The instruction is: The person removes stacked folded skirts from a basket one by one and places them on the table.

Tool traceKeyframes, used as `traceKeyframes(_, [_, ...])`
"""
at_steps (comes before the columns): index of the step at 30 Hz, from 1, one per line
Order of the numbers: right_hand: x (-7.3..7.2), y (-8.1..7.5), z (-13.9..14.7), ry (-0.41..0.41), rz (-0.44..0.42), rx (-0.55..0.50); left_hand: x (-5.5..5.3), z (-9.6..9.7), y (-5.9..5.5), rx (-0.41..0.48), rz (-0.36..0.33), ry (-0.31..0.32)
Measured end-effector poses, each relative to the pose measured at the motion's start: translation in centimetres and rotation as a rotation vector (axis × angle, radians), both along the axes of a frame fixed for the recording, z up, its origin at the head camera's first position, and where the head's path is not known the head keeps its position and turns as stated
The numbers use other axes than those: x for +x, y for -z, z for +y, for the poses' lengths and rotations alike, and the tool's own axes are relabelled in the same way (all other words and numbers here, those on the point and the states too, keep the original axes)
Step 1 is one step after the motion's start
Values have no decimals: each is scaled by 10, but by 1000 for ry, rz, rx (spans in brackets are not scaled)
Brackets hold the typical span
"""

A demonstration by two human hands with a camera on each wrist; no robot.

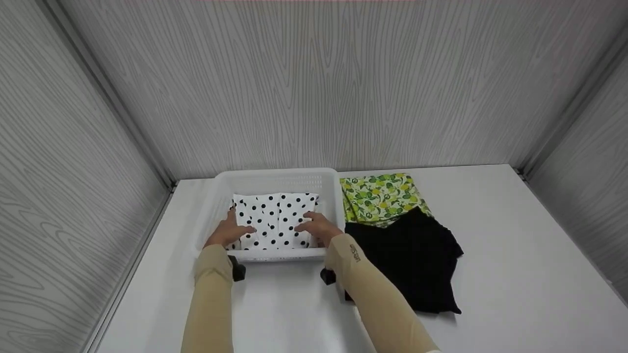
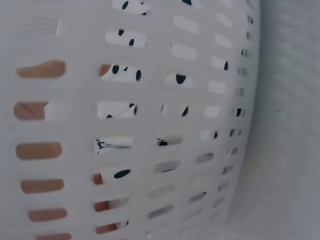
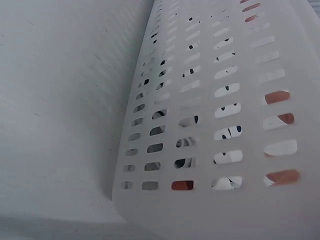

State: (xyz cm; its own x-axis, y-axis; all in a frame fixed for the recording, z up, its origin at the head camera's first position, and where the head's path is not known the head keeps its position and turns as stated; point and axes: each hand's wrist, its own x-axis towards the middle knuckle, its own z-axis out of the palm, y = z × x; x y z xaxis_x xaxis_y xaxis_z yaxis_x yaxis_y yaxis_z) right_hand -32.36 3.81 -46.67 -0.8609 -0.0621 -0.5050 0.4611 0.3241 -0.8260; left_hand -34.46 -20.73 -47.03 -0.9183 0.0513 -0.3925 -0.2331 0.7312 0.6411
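A folded white cloth with black polka dots [image 1: 274, 220] lies inside a white plastic basket [image 1: 277, 255]. My left hand [image 1: 228, 230] reaches over the near rim to the cloth's left edge, its thumb stretched across the dotted top. At the right edge, my right hand [image 1: 318, 227] rests with fingers spread over the fabric. Both wrist views face the slotted basket wall [image 2: 150, 127] from outside. Through the slots show bits of skin and dotted fabric; the wall hides most of each hand there.
To the basket's right lies a folded green-and-yellow cloth with a fruit print [image 1: 378, 196]. A black cloth [image 1: 412, 264] overlaps its near edge and passes under the right forearm. The white table [image 1: 510, 245] meets grey wood-grain panels [image 1: 314, 88] at the back and sides.
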Motion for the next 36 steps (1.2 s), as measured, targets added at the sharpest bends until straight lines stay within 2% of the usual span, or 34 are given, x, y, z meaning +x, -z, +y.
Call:
traceKeyframes(4, [0,2,-3,-9,40,14,0,-2,2,26,-13,0])
traceKeyframes(11, [-2,6,-5,-70,120,-6,1,-2,2,10,57,22])
traceKeyframes(16, [-3,6,-4,-95,114,-38,1,-2,1,76,62,-25])
traceKeyframes(20, [-5,4,-2,-81,98,-83,1,1,-3,141,29,-96])
traceKeyframes(23, [-6,1,1,-79,119,-111,2,3,-8,213,19,-148])
traceKeyframes(28, [-7,-10,9,-115,172,-191,7,3,-17,267,100,-179])
traceKeyframes(36, [-5,-39,32,-151,304,-243,17,7,-40,341,237,-177])
